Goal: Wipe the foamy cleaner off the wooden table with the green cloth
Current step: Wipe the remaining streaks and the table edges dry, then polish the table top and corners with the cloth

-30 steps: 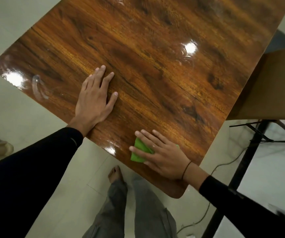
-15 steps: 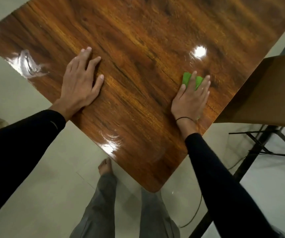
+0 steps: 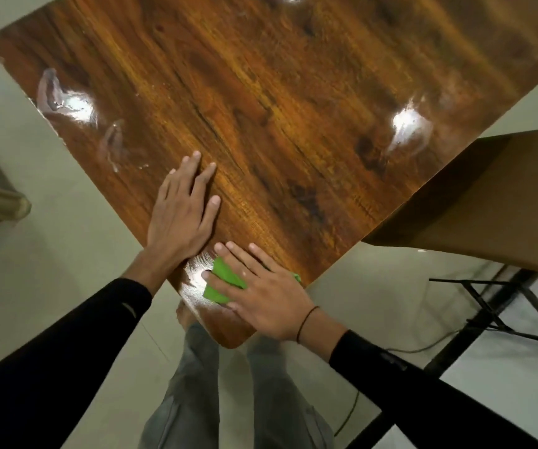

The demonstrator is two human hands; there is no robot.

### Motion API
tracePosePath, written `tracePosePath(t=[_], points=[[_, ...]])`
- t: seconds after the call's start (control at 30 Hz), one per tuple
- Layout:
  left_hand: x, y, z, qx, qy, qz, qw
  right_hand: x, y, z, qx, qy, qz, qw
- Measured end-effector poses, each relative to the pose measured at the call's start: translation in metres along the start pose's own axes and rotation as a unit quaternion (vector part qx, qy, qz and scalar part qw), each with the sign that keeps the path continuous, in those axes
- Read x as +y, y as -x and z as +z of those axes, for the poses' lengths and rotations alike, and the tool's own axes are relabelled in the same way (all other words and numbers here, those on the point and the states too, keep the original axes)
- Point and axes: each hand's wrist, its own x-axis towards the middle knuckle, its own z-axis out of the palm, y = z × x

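Hands (image 3: 222, 254) flat; no legible txt.

Glossy wooden table (image 3: 293, 108), seen corner-on; green cloth (image 3: 220, 281) flat near the closest corner (mostly under a palm); pale foamy smears (image 3: 112, 147) toward the left edge; left hand (image 3: 180, 212) pressed flat.

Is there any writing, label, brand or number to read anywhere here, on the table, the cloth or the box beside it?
None can be read.
wooden table: only wood grain and glare.
green cloth: plain, under the right hand.
cardboard box: no print visible.
sleeves: a small pale mark, no letters legible.
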Motion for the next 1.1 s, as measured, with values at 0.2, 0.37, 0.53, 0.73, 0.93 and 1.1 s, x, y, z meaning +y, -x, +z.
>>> tracePosePath(t=[0.2,0.37,0.53,0.73,0.93,1.1], points=[[-0.001,0.001,0.002,0.014,0.010,-0.005,1.000,0.104,0.010,-0.015,0.098,-0.056,0.102,0.988],[-0.002,0.000,0.005,0.020,0.025,-0.005,0.999,0.153,0.001,-0.033,0.167,-0.103,0.336,0.921],[0.009,0.001,0.000,0.090,0.116,-0.098,0.984,0.200,0.010,-0.053,0.196,-0.114,0.487,0.843],[0.054,-0.011,-0.025,0.109,0.302,-0.151,0.935,0.151,0.031,-0.085,0.268,-0.282,0.548,0.740],[0.116,-0.022,-0.034,-0.131,0.643,-0.194,0.730,0.074,-0.014,-0.102,0.328,-0.469,0.445,0.689],[0.111,-0.042,-0.026,-0.087,0.737,-0.337,0.580,0.053,-0.057,-0.092,0.386,-0.460,0.381,0.703]])
